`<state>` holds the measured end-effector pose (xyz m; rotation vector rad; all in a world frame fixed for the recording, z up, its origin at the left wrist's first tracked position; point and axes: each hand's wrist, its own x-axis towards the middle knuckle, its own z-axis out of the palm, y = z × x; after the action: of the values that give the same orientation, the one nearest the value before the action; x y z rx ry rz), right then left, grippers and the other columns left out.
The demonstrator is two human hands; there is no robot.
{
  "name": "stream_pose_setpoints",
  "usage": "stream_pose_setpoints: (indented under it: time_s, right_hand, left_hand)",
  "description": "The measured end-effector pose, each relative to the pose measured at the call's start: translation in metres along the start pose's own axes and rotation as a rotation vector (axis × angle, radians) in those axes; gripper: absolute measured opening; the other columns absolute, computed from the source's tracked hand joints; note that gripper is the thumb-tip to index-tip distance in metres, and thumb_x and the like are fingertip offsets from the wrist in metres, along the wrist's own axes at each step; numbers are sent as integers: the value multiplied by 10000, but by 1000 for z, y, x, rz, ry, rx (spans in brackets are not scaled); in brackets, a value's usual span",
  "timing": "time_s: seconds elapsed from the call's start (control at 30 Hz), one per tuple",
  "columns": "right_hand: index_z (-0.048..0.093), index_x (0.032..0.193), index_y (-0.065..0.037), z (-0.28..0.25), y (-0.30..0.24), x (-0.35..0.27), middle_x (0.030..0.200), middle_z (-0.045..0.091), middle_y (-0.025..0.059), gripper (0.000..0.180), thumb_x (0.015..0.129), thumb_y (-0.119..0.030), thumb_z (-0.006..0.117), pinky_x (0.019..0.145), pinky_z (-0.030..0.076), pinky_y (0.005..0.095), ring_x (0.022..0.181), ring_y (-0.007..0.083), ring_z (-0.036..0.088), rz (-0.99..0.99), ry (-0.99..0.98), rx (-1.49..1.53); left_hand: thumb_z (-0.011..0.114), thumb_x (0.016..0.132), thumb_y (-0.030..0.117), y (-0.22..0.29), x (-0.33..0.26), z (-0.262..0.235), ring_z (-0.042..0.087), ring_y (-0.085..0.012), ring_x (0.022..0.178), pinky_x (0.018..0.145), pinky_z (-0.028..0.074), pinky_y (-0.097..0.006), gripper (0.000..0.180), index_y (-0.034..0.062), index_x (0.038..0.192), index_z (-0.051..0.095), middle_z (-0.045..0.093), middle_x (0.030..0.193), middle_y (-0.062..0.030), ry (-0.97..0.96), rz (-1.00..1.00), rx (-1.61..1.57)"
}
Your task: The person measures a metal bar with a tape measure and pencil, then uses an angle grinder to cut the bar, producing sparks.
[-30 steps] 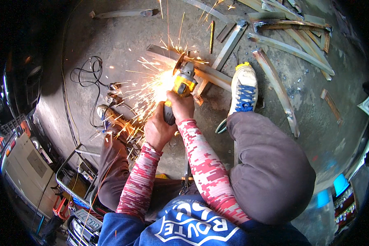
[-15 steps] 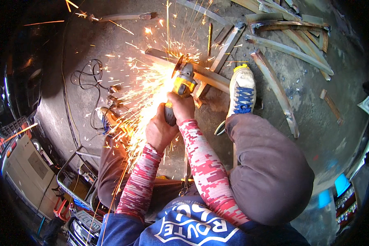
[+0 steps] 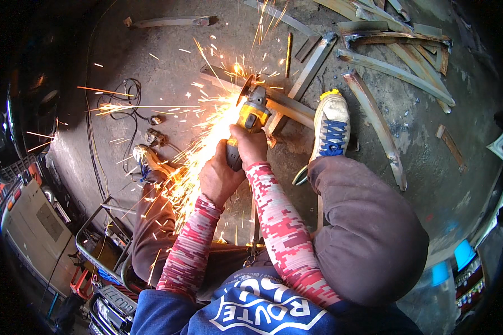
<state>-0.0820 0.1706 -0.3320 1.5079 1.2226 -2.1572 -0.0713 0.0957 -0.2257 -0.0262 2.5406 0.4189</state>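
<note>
Item: spark fan, now wider toward frame left. My left hand and right hand both clench angle grinder, centre frame, on steel bar. Risk: sparks burn my trousers; disc could snag and kick.

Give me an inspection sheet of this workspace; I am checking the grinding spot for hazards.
Surface: bare concrete floor, stained and dusty.
Job's things: yellow angle grinder with its disc on a steel angle piece lying on the floor; sparks spray toward the person's left.
Clutter: loose steel strips and angle offcuts scattered beyond the shoe.
Grippers: left hand and right hand both closed around the grinder body, fingers bare, no gloves.
Cables: black cable loops on the floor, inside the spark path.
Surroundings: grey machine cabinet and a metal frame cart at the person's left.
</note>
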Motion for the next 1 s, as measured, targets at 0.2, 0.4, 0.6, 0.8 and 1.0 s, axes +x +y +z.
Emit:
stream_pose_setpoints:
  time_s: [0.2,0.4,0.6,0.8,1.0]
  right_hand:
    - [717,1037,8,0,-3,0,997,734,56,306,803,-163,816,806,543,341,863,164,690,2,-16,22]
    - [716,945,29,3,-5,-1,928,756,106,386,748,-277,845,796,547,397,844,241,723,-19,15,97]
    - [719,950,31,2,-7,-1,936,758,90,382,749,-268,850,791,547,379,842,214,716,-54,-14,139]
    - [706,1093,24,0,-9,-1,1029,729,67,331,832,-143,823,814,543,345,885,172,688,15,-42,77]
    - [720,999,18,1,-5,1,972,755,101,389,768,-268,846,812,548,373,874,222,721,-14,-2,52]
  left_hand:
    - [826,758,422,1,3,-2,723,-457,833,721,567,-544,759,76,1364,525,734,922,-251,-17,12,12]
    - [815,768,404,8,4,-8,723,-460,839,727,562,-551,698,83,1324,542,729,909,-256,-30,-30,-1]
    - [815,770,418,10,5,-9,724,-459,814,710,566,-546,711,67,1322,536,728,872,-256,-11,-3,24]
    - [829,755,450,9,5,-7,725,-461,815,707,564,-556,742,66,1320,539,731,880,-256,-12,-9,23]
    - [836,748,452,9,4,-7,724,-465,806,703,565,-557,738,74,1309,541,733,881,-251,-9,-19,40]
